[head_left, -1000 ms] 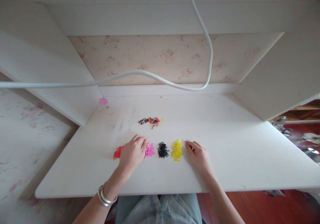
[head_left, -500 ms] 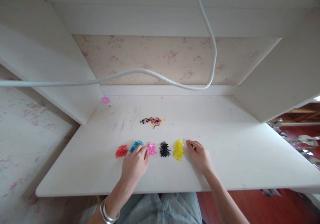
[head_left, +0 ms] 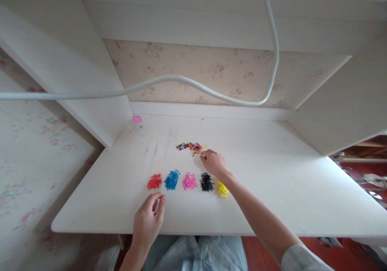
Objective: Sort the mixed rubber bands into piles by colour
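Note:
Small rubber bands lie sorted by colour in a row: a red pile (head_left: 155,182), a blue pile (head_left: 172,180), a pink pile (head_left: 190,181), a black pile (head_left: 207,182) and a yellow pile (head_left: 223,190). My left hand (head_left: 148,218) is just in front of the red and blue piles, thumb and fingertips pinched together; anything between them is too small to see. Farther back, a mixed multicoloured pile (head_left: 190,146) of bands touches or nearly touches the closed fingertips of my right hand (head_left: 214,163). My right forearm partly covers the yellow pile.
A clear container with a pink lid (head_left: 137,119) stands at the back left of the white desk (head_left: 272,174). Side panels bound the desk left and right. A white cable (head_left: 169,78) hangs across the view above it.
My right hand has moved from beside the yellow pile back to the mixed pile. My left hand has drawn back from the blue pile toward the desk's front edge. The view has shifted slightly.

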Demonstrator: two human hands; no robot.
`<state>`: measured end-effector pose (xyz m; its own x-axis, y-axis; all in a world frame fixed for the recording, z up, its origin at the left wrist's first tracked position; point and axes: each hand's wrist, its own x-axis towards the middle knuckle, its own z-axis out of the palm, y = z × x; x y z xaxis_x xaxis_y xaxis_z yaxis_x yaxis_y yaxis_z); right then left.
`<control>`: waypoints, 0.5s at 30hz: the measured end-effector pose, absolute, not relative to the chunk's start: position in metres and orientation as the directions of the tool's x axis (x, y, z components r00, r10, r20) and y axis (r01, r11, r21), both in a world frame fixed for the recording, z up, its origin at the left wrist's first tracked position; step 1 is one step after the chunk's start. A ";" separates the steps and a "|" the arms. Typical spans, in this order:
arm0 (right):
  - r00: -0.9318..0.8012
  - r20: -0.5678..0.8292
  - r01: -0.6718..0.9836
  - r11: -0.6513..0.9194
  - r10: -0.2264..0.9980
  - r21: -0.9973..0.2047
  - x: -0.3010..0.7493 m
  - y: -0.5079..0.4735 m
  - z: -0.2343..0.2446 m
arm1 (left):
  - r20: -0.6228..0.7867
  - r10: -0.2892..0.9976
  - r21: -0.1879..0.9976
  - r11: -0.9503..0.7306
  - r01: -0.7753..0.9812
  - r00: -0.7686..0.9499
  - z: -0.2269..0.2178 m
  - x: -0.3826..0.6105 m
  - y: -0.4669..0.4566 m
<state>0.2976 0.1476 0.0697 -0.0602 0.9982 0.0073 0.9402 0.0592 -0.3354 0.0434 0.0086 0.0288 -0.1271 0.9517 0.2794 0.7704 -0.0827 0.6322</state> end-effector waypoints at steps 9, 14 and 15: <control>-0.069 -0.032 0.974 0.060 0.997 -0.219 0.282 0.171 0.057 | 0.280 0.942 0.675 -0.055 0.735 -0.186 0.023 0.030 0.013; -0.115 0.002 0.977 0.114 0.993 -0.182 0.282 0.171 0.053 | 0.303 0.939 0.646 -0.078 0.760 -0.161 0.019 0.028 0.013; -0.116 0.010 0.977 0.116 0.993 -0.181 0.283 0.170 0.053 | 0.308 0.939 0.643 -0.085 0.761 -0.155 0.019 0.028 0.013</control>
